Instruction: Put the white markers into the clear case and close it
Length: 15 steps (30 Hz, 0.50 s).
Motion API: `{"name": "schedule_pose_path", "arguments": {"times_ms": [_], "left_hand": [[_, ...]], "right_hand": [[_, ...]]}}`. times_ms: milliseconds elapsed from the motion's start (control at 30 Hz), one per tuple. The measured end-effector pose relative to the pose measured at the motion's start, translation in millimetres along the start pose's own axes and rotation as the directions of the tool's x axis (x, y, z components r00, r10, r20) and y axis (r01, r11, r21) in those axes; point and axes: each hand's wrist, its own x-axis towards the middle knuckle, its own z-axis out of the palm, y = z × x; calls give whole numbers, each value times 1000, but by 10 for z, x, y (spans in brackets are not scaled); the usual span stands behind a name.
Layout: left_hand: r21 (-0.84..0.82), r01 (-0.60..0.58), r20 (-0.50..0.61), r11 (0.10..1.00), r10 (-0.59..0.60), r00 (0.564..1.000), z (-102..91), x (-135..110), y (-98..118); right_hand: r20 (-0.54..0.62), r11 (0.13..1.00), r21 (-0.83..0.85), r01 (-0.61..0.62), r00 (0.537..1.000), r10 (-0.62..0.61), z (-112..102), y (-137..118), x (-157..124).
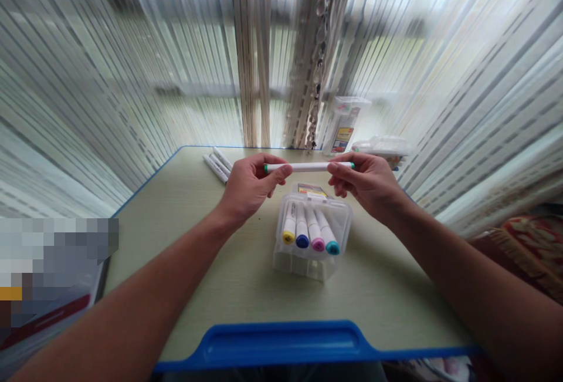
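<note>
I hold a white marker with green ends (308,166) level above the desk, one end in each hand. My left hand (248,185) pinches its left end and my right hand (367,185) pinches its right end, fingers closed. Just below stands a clear plastic marker box (313,264), open towards me, with several markers in it: yellow, blue, pink and teal caps (310,240). Three more white markers (217,165) lie on the desk beyond my left hand.
The pale green desk (185,223) has a blue rim and a blue tray groove (285,344) at the near edge. A clear container (345,124) and a plastic lid (382,146) stand at the back right. Sheer curtains surround the desk.
</note>
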Motion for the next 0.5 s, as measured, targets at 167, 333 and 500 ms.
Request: {"name": "schedule_pose_path", "arguments": {"times_ms": [167,333,500], "left_hand": [[28,-26,4,999,26,1000,-2,4,0],[-42,0,-14,999,-1,1000,10,7,16],[-159,70,-38,985,-77,996,17,19,12]], "right_hand": [[-12,1000,-11,10,1000,-10,4,3,1],[-8,999,45,-5,1000,5,-4,-11,11],[-8,995,87,-57,998,58,-17,-44,9]]}}
